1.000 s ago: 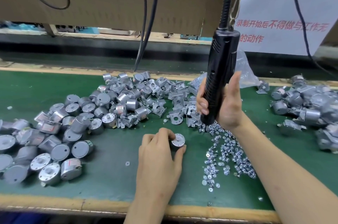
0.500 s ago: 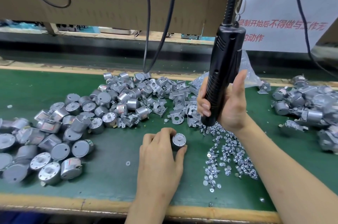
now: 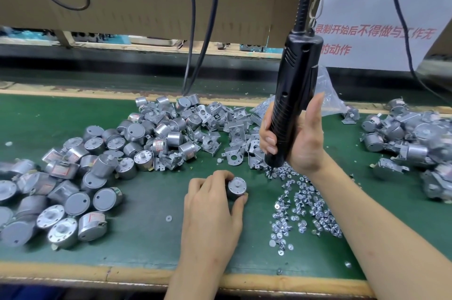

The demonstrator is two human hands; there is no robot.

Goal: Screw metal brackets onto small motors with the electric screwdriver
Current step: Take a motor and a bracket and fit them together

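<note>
Gripping a small motor (image 3: 236, 187) w/ the left hand (image 3: 212, 209), the person is holding it upright on the green bench mat (image 3: 151, 201), shaft end facing up. Thumb and fingers are curling round its sides.

Just right of that motor and a bit farther back, the right hand (image 3: 303, 143) is wrapping round the lower grip of the black electric screwdriver (image 3: 293, 84). The tool is standing nearly vertical, leaning slightly, w/ its cord running up out of view. Its lower end is pointing down at the far end of the loose screws (image 3: 303, 209); the bit itself is too small to make out.

Those screws are spreading out right of the motor, toward the bench's front edge. Behind the motor, approx. straight back, a pile of metal brackets (image 3: 220, 128) is lying in a jumble. Left of the motor, a big heap of bare motors (image 3: 85, 177) is sprawling across the mat. Well right of the motor, past the right forearm, another heap (image 3: 411, 143) is sitting, and these seem to have brackets on.

A tiny white washer (image 3: 168, 218) is lying left of the motor, nearer the front edge. Far behind the motor, two dark cables (image 3: 193, 30) are hanging down, and a clear plastic bag (image 3: 327, 89) is showing behind the screwdriver, under a paper sign (image 3: 379, 18) w/ red characters.
</note>
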